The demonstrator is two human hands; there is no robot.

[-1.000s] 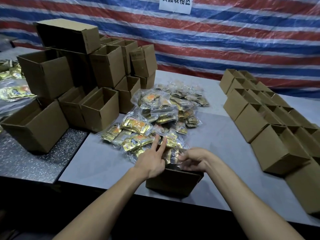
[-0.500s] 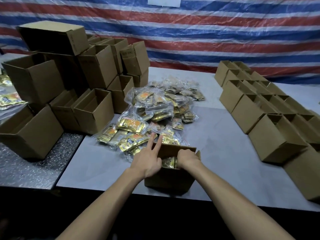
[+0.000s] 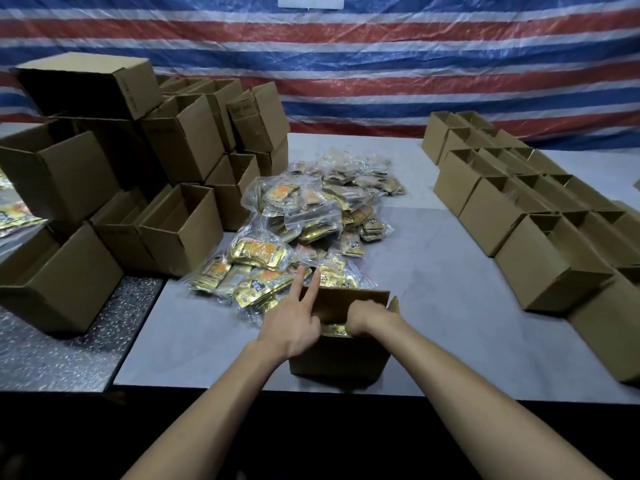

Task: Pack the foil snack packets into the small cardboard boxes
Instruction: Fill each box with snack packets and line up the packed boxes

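A small open cardboard box [image 3: 339, 358] stands near the front edge of the grey table [image 3: 450, 306]. My left hand [image 3: 294, 327] holds its left rim, thumb hooked over the wall and index and middle fingers straight along the outside. My right hand [image 3: 367, 317] reaches into the box with bent fingers on gold foil packets [image 3: 334, 330]; the fingertips are hidden inside. Just behind the box lies a heap of foil snack packets [image 3: 311, 216] in clear bags.
Empty open boxes [image 3: 180, 230] are stacked at the left, partly on a speckled table [image 3: 69, 348]. Rows of open boxes [image 3: 540, 261] line the right side. More packets [image 3: 17, 216] lie at the far left. A striped tarp [image 3: 381, 64] hangs behind.
My right hand has brought packets from above the box down into it. The far flap now stands up. My left hand has stayed at the left rim.
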